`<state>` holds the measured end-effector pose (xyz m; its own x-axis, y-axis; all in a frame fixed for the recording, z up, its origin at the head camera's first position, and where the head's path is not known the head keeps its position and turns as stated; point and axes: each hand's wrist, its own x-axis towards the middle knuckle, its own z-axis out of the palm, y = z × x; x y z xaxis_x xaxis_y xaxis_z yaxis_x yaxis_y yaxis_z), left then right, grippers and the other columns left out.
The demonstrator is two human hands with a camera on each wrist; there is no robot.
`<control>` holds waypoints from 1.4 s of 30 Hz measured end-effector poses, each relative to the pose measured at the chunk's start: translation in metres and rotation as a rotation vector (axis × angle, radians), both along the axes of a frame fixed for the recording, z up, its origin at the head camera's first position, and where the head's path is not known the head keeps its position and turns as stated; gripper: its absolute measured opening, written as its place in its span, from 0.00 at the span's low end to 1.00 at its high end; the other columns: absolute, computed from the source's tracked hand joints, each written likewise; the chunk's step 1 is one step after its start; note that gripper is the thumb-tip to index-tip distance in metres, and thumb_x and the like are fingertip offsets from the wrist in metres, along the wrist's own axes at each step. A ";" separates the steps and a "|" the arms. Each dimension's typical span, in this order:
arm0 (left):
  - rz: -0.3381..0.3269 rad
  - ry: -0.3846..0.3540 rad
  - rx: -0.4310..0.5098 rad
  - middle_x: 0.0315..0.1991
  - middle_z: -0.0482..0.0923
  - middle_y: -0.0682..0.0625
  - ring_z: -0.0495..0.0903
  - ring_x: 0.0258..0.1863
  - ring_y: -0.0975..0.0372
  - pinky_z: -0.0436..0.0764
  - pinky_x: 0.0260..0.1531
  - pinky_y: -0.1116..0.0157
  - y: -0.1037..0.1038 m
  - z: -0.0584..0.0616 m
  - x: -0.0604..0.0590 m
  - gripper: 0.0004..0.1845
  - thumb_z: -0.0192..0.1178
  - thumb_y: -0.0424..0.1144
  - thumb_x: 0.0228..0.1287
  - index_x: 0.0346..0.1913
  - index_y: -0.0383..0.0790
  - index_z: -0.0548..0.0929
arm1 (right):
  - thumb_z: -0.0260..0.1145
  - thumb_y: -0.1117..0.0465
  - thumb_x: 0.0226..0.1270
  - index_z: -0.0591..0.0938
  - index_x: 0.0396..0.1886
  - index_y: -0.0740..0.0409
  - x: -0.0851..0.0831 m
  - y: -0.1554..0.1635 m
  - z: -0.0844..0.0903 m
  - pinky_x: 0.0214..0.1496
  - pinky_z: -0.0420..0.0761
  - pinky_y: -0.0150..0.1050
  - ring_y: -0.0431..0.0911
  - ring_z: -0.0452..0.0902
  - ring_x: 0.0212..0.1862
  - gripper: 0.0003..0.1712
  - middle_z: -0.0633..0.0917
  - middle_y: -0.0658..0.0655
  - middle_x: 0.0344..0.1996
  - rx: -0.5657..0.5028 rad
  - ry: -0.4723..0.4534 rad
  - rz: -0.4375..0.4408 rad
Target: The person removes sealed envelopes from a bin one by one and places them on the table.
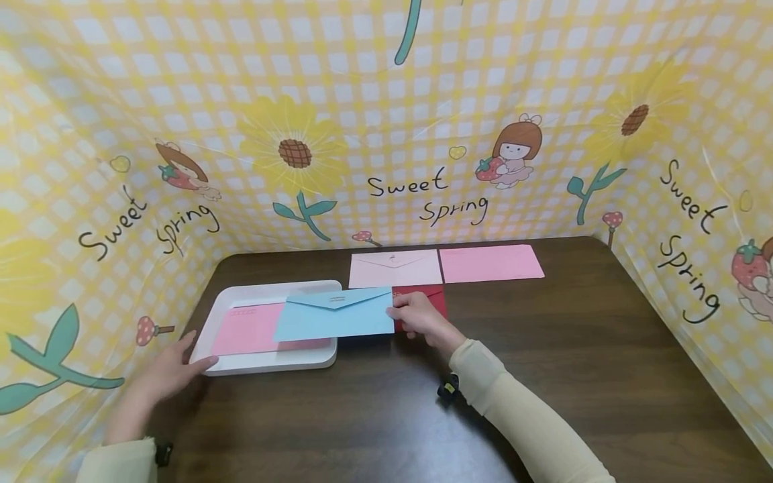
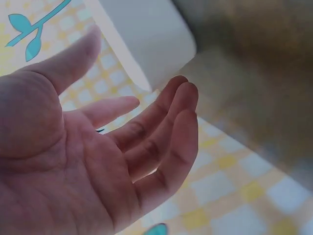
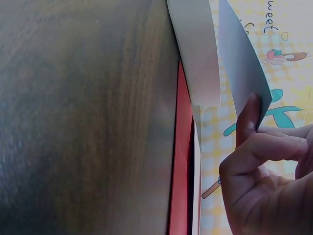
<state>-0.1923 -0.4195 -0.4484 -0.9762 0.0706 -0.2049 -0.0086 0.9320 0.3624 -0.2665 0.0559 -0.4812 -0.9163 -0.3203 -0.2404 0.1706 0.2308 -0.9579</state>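
Head view: a blue envelope [image 1: 335, 315] is pinched by the right hand [image 1: 421, 318] over the white tray [image 1: 266, 362], while the left hand [image 1: 172, 369], fingers relaxed and spread, is rested at the tray's left corner.

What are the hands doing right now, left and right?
Left hand: open, fingers relaxed, at the near left corner of the white tray, holding nothing.
Right hand: pinches the right end of the blue envelope.

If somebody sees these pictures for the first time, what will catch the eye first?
Most likely the blue envelope, which the right hand pinches by its edge over the white tray, above a pink envelope lying inside it. The left hand rests open at the tray's near left corner. Behind, a yellow checked backdrop with sunflowers surrounds the dark table.
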 end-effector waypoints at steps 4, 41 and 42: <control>-0.025 -0.042 -0.023 0.67 0.56 0.10 0.63 0.65 0.21 0.68 0.60 0.29 0.002 0.009 -0.010 0.54 0.60 0.58 0.76 0.71 0.05 0.51 | 0.66 0.60 0.78 0.80 0.31 0.59 -0.001 0.002 -0.001 0.25 0.74 0.34 0.44 0.62 0.17 0.13 0.67 0.51 0.16 -0.002 0.006 -0.003; -0.062 -0.211 0.006 0.70 0.45 0.10 0.56 0.68 0.21 0.58 0.64 0.26 0.006 0.010 -0.033 0.72 0.75 0.61 0.60 0.77 0.16 0.34 | 0.67 0.58 0.78 0.85 0.42 0.63 0.003 0.016 -0.006 0.24 0.72 0.33 0.44 0.62 0.16 0.10 0.68 0.52 0.16 -0.010 -0.035 0.001; -0.058 -0.216 0.007 0.71 0.45 0.10 0.55 0.68 0.20 0.58 0.64 0.26 0.006 0.009 -0.033 0.73 0.75 0.61 0.59 0.77 0.16 0.34 | 0.67 0.58 0.78 0.85 0.43 0.63 0.003 0.016 -0.006 0.24 0.72 0.33 0.44 0.62 0.16 0.10 0.68 0.52 0.16 -0.010 -0.036 0.002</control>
